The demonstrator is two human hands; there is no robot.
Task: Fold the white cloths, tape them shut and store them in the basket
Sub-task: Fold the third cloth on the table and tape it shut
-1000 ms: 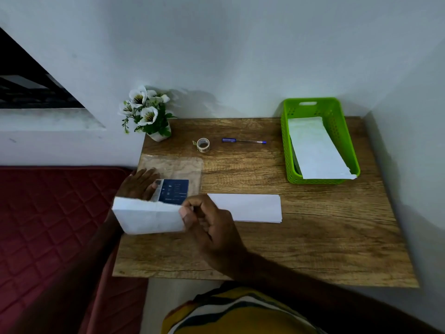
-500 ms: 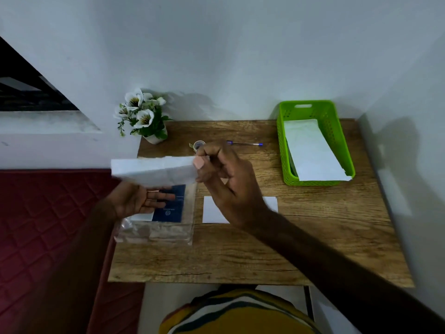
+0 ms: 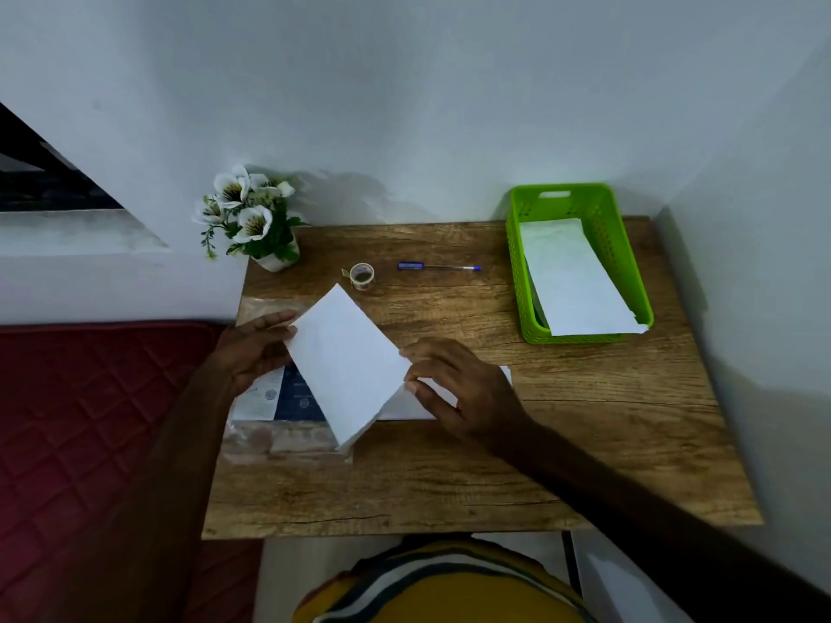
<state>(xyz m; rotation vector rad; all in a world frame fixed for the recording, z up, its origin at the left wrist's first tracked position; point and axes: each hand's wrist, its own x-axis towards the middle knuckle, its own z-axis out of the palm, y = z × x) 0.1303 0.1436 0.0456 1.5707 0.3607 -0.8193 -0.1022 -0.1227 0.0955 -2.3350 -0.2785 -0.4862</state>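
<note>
A folded white cloth point(image 3: 346, 366) is tilted like a diamond above the left half of the wooden table point(image 3: 562, 442). My left hand point(image 3: 252, 353) holds its left edge, and my right hand point(image 3: 454, 388) pinches its right corner. A second white cloth point(image 3: 506, 375) lies flat on the table, mostly hidden under my right hand. The green basket point(image 3: 629, 263) stands at the back right with a long white cloth point(image 3: 571, 276) in it. A small roll of clear tape point(image 3: 362, 275) sits at the back, behind the held cloth.
A clear plastic packet point(image 3: 288, 438) with a blue and white card lies under the held cloth on the left. A blue pen point(image 3: 438, 267) lies beside the tape. A small flower pot point(image 3: 274, 258) stands at the back left corner. A red mattress point(image 3: 90, 420) is left of the table.
The held cloth came down from in front of the tape and turned from an edge-on strip to a flat diamond. My left hand moved from under it to its left edge.
</note>
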